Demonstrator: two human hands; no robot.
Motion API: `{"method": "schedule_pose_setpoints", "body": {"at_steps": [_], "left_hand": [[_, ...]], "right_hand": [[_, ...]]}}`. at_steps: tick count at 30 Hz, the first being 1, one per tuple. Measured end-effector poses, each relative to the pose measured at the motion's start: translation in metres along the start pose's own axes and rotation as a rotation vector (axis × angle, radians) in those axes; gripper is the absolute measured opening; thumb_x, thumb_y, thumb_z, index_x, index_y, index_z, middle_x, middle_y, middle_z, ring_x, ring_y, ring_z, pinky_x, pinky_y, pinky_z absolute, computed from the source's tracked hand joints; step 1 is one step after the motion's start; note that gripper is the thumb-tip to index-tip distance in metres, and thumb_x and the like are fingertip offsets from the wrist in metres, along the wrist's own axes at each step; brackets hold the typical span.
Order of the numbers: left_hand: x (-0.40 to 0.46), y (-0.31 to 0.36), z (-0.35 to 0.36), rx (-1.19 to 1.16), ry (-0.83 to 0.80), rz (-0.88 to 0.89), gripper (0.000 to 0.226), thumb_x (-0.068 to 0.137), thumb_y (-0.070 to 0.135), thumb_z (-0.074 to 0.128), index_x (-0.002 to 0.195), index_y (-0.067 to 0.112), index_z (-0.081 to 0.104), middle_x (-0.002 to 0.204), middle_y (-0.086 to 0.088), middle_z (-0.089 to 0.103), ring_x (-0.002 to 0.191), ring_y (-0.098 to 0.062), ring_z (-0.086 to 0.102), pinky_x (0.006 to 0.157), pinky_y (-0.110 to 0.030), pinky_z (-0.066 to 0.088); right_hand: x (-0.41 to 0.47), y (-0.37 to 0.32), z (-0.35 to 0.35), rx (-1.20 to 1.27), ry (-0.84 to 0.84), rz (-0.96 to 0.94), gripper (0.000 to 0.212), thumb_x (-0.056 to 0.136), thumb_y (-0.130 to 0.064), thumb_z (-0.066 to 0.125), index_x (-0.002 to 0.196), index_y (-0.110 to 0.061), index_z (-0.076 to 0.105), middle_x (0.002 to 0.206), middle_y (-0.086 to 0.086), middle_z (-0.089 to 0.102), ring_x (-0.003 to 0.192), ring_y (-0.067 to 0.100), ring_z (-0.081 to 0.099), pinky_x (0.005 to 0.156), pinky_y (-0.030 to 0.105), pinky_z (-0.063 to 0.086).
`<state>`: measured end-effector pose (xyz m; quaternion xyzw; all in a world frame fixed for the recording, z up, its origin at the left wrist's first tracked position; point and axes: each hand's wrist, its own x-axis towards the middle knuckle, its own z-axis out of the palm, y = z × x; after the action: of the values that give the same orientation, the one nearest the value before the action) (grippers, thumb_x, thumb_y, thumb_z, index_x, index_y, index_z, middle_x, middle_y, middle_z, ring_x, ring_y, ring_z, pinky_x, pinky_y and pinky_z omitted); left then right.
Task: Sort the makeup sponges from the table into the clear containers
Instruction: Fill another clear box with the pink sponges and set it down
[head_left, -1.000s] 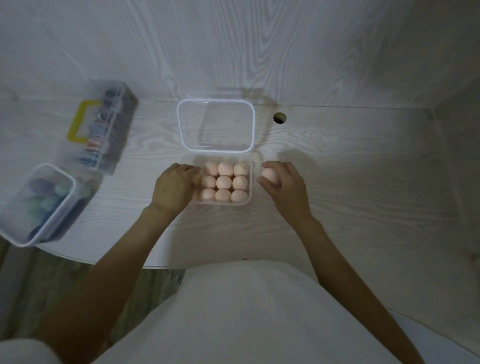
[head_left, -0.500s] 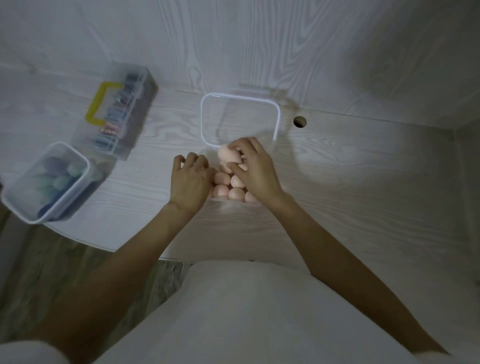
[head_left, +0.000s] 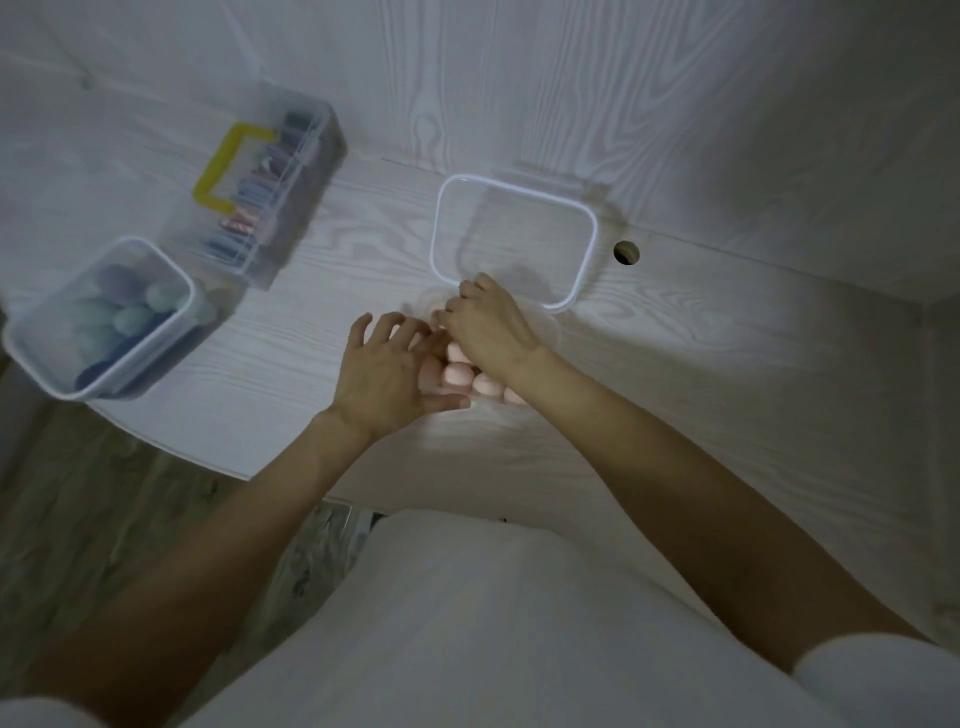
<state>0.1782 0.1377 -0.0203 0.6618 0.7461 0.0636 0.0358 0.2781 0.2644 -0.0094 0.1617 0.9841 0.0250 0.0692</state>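
Fingers of left hand spread wide; right hand's grip over pink sponges unclear.

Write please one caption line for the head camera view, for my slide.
Both hands, left hand and right hand, work over a clear container of pink sponges on a white table.

Pale woodgrain table, dim corner
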Motion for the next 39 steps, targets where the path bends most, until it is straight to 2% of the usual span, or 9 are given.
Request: {"method": "schedule_pose_setpoints", "body": {"at_steps": [2, 5, 12, 16, 22, 27, 33, 36, 39], "left_hand": [[-0.001, 0.002, 0.002, -0.018, -0.003, 0.011, 0.082, 0.067, 0.081, 0.035, 0.113, 0.02, 0.064, 0.113, -0.004, 0.063, 0.109, -0.031, 0.054, 0.097, -0.052, 0.035], [-0.005, 0.005, 0.007, -0.037, 0.008, 0.017, 0.075, 0.068, 0.08, 0.036, 0.102, 0.021, 0.068, 0.111, -0.003, 0.063, 0.107, -0.03, 0.055, 0.094, -0.049, 0.038], [-0.01, 0.006, 0.009, -0.121, 0.037, -0.004, 0.083, 0.067, 0.082, 0.039, 0.125, 0.026, 0.058, 0.109, 0.001, 0.063, 0.107, -0.026, 0.055, 0.094, -0.044, 0.039], [-0.01, 0.004, 0.01, -0.106, 0.031, -0.005, 0.085, 0.067, 0.082, 0.038, 0.129, 0.027, 0.055, 0.112, 0.002, 0.063, 0.108, -0.026, 0.055, 0.094, -0.044, 0.039], [-0.011, 0.005, 0.01, -0.107, -0.031, -0.036, 0.086, 0.067, 0.083, 0.037, 0.126, 0.024, 0.056, 0.117, 0.002, 0.061, 0.111, -0.026, 0.053, 0.095, -0.044, 0.037], [-0.012, 0.006, -0.015, -0.27, 0.001, -0.064, 0.063, 0.073, 0.069, 0.039, 0.113, 0.027, 0.064, 0.12, 0.004, 0.062, 0.116, -0.021, 0.053, 0.102, -0.049, 0.032], [0.037, -0.013, -0.041, -0.686, 0.173, -0.321, 0.03, 0.088, 0.028, 0.059, 0.118, 0.022, 0.059, 0.115, 0.007, 0.061, 0.098, -0.011, 0.059, 0.079, -0.022, 0.04], [0.072, -0.014, -0.046, -1.057, 0.006, -0.472, 0.045, 0.092, 0.038, 0.054, 0.135, 0.025, 0.046, 0.124, 0.01, 0.054, 0.107, -0.007, 0.054, 0.092, -0.022, 0.04], [0.087, -0.01, -0.053, -1.238, -0.091, -0.505, 0.049, 0.091, 0.054, 0.043, 0.131, 0.027, 0.052, 0.127, 0.009, 0.056, 0.111, -0.006, 0.054, 0.106, -0.036, 0.038]], "right_hand": [[0.009, -0.001, -0.009, -0.155, -0.03, -0.042, 0.019, 0.075, -0.026, 0.065, 0.056, -0.028, 0.068, 0.053, -0.013, 0.058, 0.078, 0.012, 0.056, 0.073, 0.023, 0.035], [0.015, -0.012, -0.008, -0.178, -0.182, -0.125, 0.026, 0.092, -0.02, 0.046, 0.081, -0.023, 0.069, 0.082, -0.011, 0.065, 0.102, 0.018, 0.049, 0.089, 0.027, 0.034], [0.003, 0.005, -0.007, 0.196, 0.01, 0.162, 0.017, 0.089, -0.013, 0.05, 0.098, -0.012, 0.064, 0.091, 0.008, 0.066, 0.088, 0.026, 0.055, 0.073, 0.027, 0.028], [-0.007, 0.006, 0.003, 0.154, 0.175, 0.083, 0.014, 0.081, -0.015, 0.059, 0.081, -0.017, 0.073, 0.081, -0.001, 0.069, 0.082, 0.023, 0.053, 0.072, 0.028, 0.032], [-0.009, 0.002, 0.01, 0.059, 0.208, 0.039, 0.023, 0.083, -0.021, 0.054, 0.073, -0.02, 0.075, 0.108, -0.002, 0.055, 0.099, 0.021, 0.043, 0.081, 0.029, 0.023], [-0.034, 0.013, -0.008, 0.392, 0.406, 0.267, 0.02, 0.083, -0.011, 0.057, 0.09, -0.019, 0.074, 0.111, -0.001, 0.057, 0.101, 0.015, 0.038, 0.084, 0.021, 0.019], [-0.091, 0.034, -0.038, 0.89, 0.784, 0.926, 0.017, 0.089, -0.009, 0.053, 0.103, -0.015, 0.06, 0.097, -0.016, 0.051, 0.084, 0.006, 0.048, 0.079, 0.025, 0.045], [-0.089, 0.055, -0.034, 1.34, 0.607, 1.097, 0.045, 0.095, -0.031, 0.048, 0.137, -0.022, 0.034, 0.132, 0.002, 0.041, 0.107, 0.01, 0.05, 0.096, 0.027, 0.042], [-0.082, 0.063, -0.036, 1.585, 0.377, 1.022, 0.066, 0.084, -0.066, 0.039, 0.142, -0.04, 0.02, 0.147, -0.007, 0.03, 0.133, 0.021, 0.037, 0.112, 0.043, 0.029]]}}
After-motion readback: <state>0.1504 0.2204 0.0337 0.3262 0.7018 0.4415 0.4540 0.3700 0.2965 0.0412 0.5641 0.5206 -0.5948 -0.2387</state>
